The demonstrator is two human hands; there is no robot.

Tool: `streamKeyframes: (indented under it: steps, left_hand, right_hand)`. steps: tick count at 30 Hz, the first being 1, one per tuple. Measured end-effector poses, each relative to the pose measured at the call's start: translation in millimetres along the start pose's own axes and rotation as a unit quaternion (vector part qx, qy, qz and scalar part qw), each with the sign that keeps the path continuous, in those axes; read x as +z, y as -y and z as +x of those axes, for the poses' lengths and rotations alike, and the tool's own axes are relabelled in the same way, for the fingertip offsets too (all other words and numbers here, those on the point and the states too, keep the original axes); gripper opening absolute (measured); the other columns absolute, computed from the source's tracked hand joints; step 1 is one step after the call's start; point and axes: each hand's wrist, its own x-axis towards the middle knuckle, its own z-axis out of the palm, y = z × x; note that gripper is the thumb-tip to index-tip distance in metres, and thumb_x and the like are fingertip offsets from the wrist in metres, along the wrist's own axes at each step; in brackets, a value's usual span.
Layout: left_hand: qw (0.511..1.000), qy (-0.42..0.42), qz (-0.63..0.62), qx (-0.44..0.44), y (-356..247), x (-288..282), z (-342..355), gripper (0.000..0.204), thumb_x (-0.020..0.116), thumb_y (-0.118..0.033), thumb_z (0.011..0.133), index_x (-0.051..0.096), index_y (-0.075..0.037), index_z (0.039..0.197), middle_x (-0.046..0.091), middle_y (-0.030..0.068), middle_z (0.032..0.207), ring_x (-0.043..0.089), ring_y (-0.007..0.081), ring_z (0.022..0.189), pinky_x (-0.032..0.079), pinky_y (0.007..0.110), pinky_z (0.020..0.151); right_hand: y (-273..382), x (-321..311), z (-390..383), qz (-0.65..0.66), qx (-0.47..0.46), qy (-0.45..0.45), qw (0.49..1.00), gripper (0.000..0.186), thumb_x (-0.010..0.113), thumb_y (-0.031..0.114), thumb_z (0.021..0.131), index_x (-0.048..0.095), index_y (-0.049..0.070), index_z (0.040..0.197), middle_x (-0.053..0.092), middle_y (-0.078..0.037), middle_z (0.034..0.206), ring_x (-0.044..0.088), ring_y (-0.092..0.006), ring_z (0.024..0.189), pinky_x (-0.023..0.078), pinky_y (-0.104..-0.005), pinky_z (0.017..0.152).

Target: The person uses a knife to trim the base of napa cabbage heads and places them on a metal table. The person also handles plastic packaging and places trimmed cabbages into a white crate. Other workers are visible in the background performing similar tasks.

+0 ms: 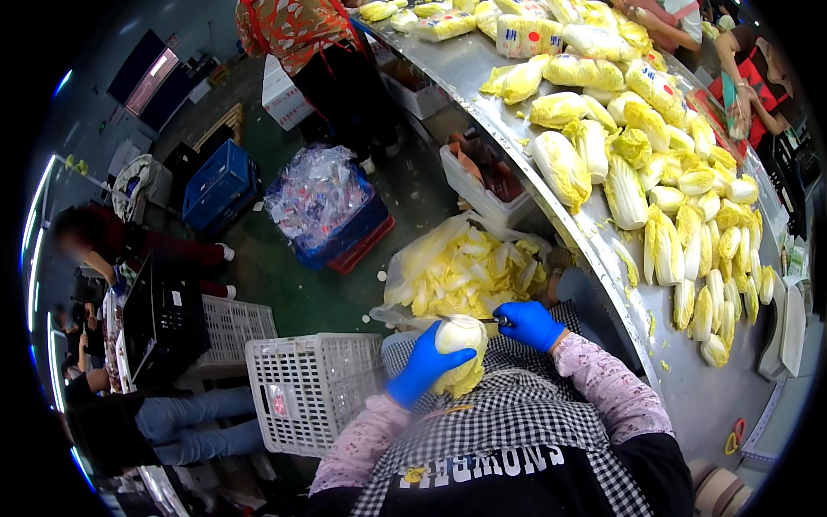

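Note:
My left hand [428,366], in a blue glove, is closed round a napa cabbage [455,338] in front of my checked apron. The cabbage's pale base points up and away, its yellow leaves toward me. In my right hand [531,326], also gloved in blue, is a knife with a dark handle [498,320]; its blade lies at the cabbage's base. Just beyond both hands a clear plastic bag [394,280] holds loose yellow cabbage leaves [465,271].
To my right a metal table [603,250] bears many cabbages [629,189], some wrapped, and scissors [734,436]. A white crate [314,392] stands at my left. Beyond are a blue bin of plastic wrappers [323,202] and a blue crate [220,185]. Several people stand around.

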Motion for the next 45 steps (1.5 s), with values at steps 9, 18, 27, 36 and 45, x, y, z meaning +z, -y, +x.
streamKeyframes:
  steps: [9, 18, 27, 36, 45]
  left_hand:
    - [0.994, -0.021, 0.083, 0.074, -21.2, -11.8, 18.9, 0.077, 0.084, -0.023, 0.065, 0.042, -0.003, 0.127, 0.053, 0.0121, 0.118, 0.053, 0.0215, 0.108, 0.045, 0.035, 0.091]
    - [0.998, 0.055, -0.02, 0.039, -25.5, -10.2, 48.2, 0.078, 0.079, -0.017, 0.072, 0.036, -0.001, 0.135, 0.046, 0.015, 0.131, 0.046, 0.0241, 0.121, 0.041, 0.036, 0.098]
    - [0.992, -0.083, -0.038, 0.082, -11.6, 17.9, 64.6, 0.052, 0.055, -0.021, 0.093, 0.034, 0.0, 0.136, 0.045, 0.0155, 0.13, 0.046, 0.0241, 0.119, 0.037, 0.035, 0.101]
    - [0.992, 0.029, -0.038, 0.115, -36.3, 9.9, 69.5, 0.052, 0.054, -0.02, 0.093, 0.034, -0.001, 0.137, 0.044, 0.0154, 0.133, 0.045, 0.0247, 0.122, 0.035, 0.035, 0.103]
    - [0.993, 0.002, -0.054, 0.106, -38.0, 6.7, 71.8, 0.043, 0.054, -0.017, 0.092, 0.042, -0.001, 0.131, 0.048, 0.012, 0.128, 0.047, 0.0218, 0.118, 0.037, 0.033, 0.101]
  right_hand:
    - [-48.4, 25.3, -10.8, 0.192, 0.206, -0.056, 0.958, 0.032, 0.063, 0.03, 0.084, 0.06, 0.007, 0.107, 0.066, -0.017, 0.087, 0.065, -0.0304, 0.071, 0.052, -0.0391, 0.064]
    - [63.3, -36.3, 19.2, 0.323, 0.091, -0.048, 0.941, 0.06, 0.075, 0.03, 0.078, 0.051, 0.004, 0.126, 0.061, -0.012, 0.115, 0.057, -0.0199, 0.107, 0.045, -0.0321, 0.093]
    - [57.5, -36.9, 28.2, 0.397, 0.16, -0.062, 0.902, 0.07, 0.075, 0.033, 0.077, 0.044, 0.001, 0.131, 0.057, -0.013, 0.121, 0.054, -0.0214, 0.112, 0.042, -0.033, 0.097]
    - [65.2, -60.5, 18.1, 0.371, 0.17, -0.077, 0.91, 0.069, 0.076, 0.029, 0.074, 0.045, 0.005, 0.13, 0.062, -0.009, 0.101, 0.06, -0.0174, 0.087, 0.049, -0.0311, 0.08]
    - [69.4, -67.2, 16.0, 0.449, 0.178, -0.057, 0.874, 0.054, 0.06, 0.013, 0.073, 0.05, 0.007, 0.126, 0.063, -0.01, 0.088, 0.06, -0.0156, 0.064, 0.051, -0.027, 0.058]
